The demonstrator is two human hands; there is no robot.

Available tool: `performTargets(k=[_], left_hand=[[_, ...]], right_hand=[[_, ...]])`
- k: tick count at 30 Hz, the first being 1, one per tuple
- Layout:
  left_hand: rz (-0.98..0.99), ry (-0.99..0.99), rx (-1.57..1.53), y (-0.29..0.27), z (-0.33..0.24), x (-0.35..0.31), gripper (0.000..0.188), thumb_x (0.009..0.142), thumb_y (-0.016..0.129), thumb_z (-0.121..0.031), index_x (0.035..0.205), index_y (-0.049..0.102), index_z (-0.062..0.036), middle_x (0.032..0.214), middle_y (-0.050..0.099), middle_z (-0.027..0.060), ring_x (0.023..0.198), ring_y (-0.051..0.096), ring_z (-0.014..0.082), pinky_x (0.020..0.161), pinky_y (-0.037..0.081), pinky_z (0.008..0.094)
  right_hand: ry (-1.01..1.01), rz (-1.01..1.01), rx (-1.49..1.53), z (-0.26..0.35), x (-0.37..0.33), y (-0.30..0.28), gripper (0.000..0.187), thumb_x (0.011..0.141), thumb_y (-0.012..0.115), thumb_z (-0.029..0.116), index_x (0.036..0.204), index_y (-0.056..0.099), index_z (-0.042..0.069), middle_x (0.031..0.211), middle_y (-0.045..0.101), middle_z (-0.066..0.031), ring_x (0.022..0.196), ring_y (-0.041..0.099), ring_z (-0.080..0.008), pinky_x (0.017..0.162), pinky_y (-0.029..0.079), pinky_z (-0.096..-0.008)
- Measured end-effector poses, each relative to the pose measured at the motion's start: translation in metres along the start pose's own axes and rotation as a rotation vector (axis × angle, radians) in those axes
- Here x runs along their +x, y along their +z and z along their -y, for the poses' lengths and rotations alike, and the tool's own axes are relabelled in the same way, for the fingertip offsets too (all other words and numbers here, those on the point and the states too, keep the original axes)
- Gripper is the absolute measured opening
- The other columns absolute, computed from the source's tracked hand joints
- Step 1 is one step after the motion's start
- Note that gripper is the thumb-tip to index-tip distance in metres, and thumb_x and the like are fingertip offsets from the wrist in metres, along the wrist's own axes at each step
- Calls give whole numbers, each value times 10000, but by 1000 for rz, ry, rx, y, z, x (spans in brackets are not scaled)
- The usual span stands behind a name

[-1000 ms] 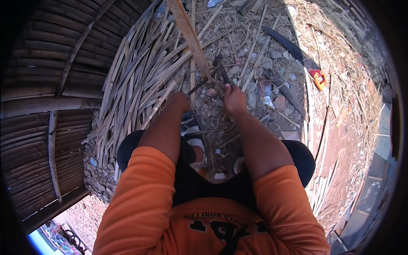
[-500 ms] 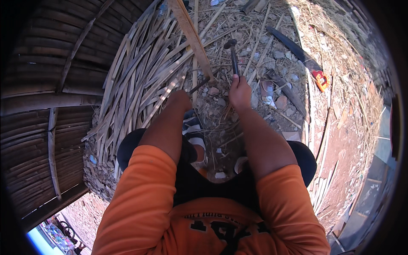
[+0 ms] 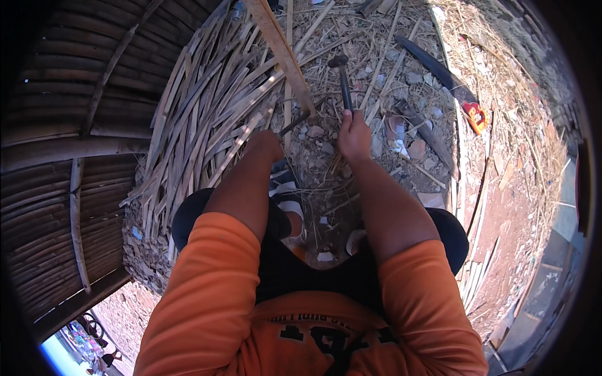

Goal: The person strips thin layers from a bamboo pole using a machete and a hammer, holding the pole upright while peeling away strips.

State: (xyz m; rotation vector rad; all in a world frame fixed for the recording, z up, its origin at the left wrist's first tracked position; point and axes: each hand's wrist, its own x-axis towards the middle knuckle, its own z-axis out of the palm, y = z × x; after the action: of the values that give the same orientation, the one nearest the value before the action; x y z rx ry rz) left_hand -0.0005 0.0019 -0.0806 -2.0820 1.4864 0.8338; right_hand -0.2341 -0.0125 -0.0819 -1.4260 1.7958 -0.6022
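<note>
My right hand (image 3: 355, 138) is closed around the dark handle of a hammer (image 3: 344, 81), which points away from me with its head raised at the far end. My left hand (image 3: 266, 145) is closed on a dark narrow bar (image 3: 293, 124); its exact kind is hard to make out. The bar's far tip meets the lower end of a long wooden plank (image 3: 283, 55), which slopes up and away to the far left. Between the hammer and the plank there is a gap.
A heap of thin split strips (image 3: 207, 106) covers the ground at left, beside a slatted bamboo wall (image 3: 47, 119). To the right lies a handsaw (image 3: 442, 74) with an orange handle, near a dark piece of wood (image 3: 427, 133). Rubble and straw are strewn about.
The hammer's head has shifted slightly left and toward the plank. Both hands keep their grips, and the plank and bar stay nearly in place.
</note>
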Motion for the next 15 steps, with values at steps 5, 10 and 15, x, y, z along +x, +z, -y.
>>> performTargets(k=[5,10,15], left_hand=[[-15,2,22,6,-5,11,363,851,732,-209,1168,761,-33,1246,718,208,1172,695,355,996,560,436],[-22,-31,-22,15,1,9,346,870,729,-231,1161,768,-48,1250,722,195,1168,699,346,989,562,439],[-6,-34,-41,9,-4,1,335,882,717,-231,1160,769,-52,1249,722,197,1172,696,348,990,560,443]], right_hand=[[42,78,-233,-41,-8,28,477,1085,420,436,1095,584,-12,913,693,-334,924,659,-551,837,502,-621],[-6,23,-13,3,4,6,487,1085,415,442,1164,579,-10,934,698,-337,953,662,-545,860,502,-619],[-9,44,-64,-7,-7,10,479,1090,412,425,1130,600,-13,933,697,-340,945,659,-553,850,499,-619]])
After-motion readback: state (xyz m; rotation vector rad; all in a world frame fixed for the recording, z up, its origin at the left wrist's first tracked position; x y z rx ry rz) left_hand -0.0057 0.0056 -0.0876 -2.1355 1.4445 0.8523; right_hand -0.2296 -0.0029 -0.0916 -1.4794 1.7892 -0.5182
